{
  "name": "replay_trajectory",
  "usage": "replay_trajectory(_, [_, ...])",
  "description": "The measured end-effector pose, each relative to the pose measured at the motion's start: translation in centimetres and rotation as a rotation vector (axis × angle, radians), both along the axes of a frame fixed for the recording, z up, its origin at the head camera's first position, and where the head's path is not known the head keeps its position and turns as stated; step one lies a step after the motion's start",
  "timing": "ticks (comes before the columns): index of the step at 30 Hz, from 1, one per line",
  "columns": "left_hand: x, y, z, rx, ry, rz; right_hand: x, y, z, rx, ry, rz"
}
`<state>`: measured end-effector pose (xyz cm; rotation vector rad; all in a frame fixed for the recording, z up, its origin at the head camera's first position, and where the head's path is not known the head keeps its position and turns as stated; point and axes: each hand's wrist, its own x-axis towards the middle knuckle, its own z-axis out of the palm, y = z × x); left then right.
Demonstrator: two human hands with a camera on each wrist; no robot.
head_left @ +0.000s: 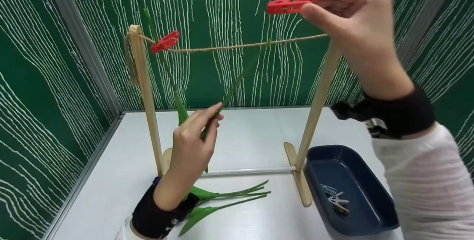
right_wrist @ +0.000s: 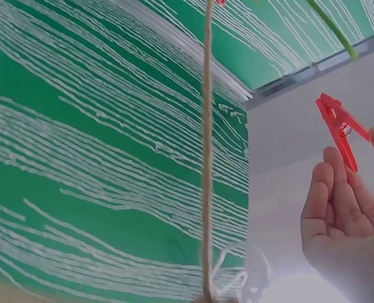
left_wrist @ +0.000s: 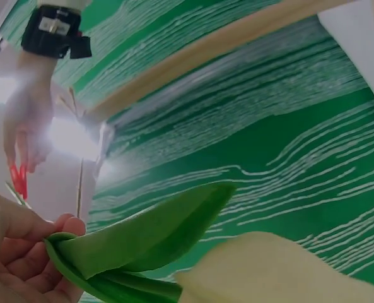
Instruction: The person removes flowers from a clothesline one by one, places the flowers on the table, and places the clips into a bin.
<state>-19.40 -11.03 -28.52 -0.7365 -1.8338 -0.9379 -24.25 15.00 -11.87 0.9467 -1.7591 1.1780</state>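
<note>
My left hand (head_left: 194, 140) pinches the green stem (head_left: 240, 79) of a tulip; the stem slants upward. In the left wrist view its green leaf (left_wrist: 155, 237) and cream bloom (left_wrist: 281, 271) show. The stem's tip overlaps the rope (head_left: 222, 48) in the head view; I cannot tell whether they touch. Above the rope's right part, my right hand (head_left: 355, 21) pinches a red clothespin (head_left: 287, 5) between thumb and fingers. Another red clothespin (head_left: 164, 42) grips a second stem (head_left: 168, 70) on the rope near the left post, with its leaf (head_left: 180, 110) hanging lower.
A wooden post (head_left: 144, 84) and another wooden post (head_left: 320, 92) carry the rope. Several green stems (head_left: 240, 194) with leaves lie on the white table (head_left: 289, 221). At right, a dark blue tray (head_left: 364, 169) contains several clothespins (head_left: 337, 201).
</note>
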Motion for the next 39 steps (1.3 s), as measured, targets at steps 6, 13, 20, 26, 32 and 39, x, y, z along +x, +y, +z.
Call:
replay_trajectory(6, [0.7,0.0,-1.8,-0.125,0.056,-0.011,1.6,4.4,-1.5,-0.01,-0.017,-0.154])
replay_trajectory(13, [1.1,-0.4,-5.7,-0.237,-0.03,-0.003,4.4,9.0,-5.1,-0.039,-0.23,-0.349])
replay_trajectory(20, [1.5,-1.2,-9.0,-0.417,-0.248,0.022,6.2,12.7,-11.2,0.055,-0.39,-0.396])
replay_trajectory(26, [1.4,-1.6,-11.1,-0.566,-0.334,0.06,5.8,15.0,-17.8,0.135,-0.485,-0.39])
replay_trajectory(32, [0.7,-1.5,-13.3,-0.705,-0.343,0.114,5.2,16.2,-24.2,0.235,-0.646,-0.443])
replay_trajectory(39, [0.1,-1.5,-14.9,-0.843,-0.401,0.147,5.0,16.2,-28.7,0.443,-0.945,-0.439])
